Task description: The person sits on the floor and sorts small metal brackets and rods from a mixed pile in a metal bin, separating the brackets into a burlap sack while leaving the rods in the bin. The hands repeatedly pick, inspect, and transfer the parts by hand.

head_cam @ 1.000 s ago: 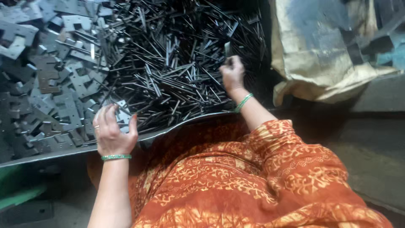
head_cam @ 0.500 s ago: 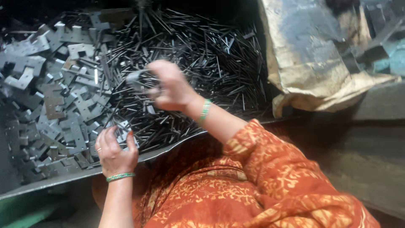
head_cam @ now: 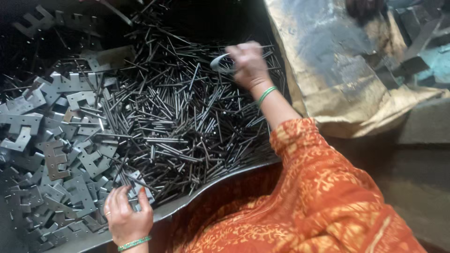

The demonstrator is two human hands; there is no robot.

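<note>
Metal tray (head_cam: 220, 180); right hand (head_cam: 246, 63) raised, gripping plate (head_cam: 219, 62).

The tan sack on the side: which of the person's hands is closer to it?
Right. The right hand hovers over the metal rods just beside the tan sack; the left hand rests at the tray's near rim, far across.

We count two hands: the left hand (head_cam: 125, 216) at seven o'clock and the right hand (head_cam: 247, 63) at one o'clock. Each wrist carries one green bangle, so two bangles. The thin metal rods (head_cam: 187, 122) and the flat notched plates (head_cam: 56, 154) are too many to count. We see one sack (head_cam: 337, 70) at two o'clock.
</note>
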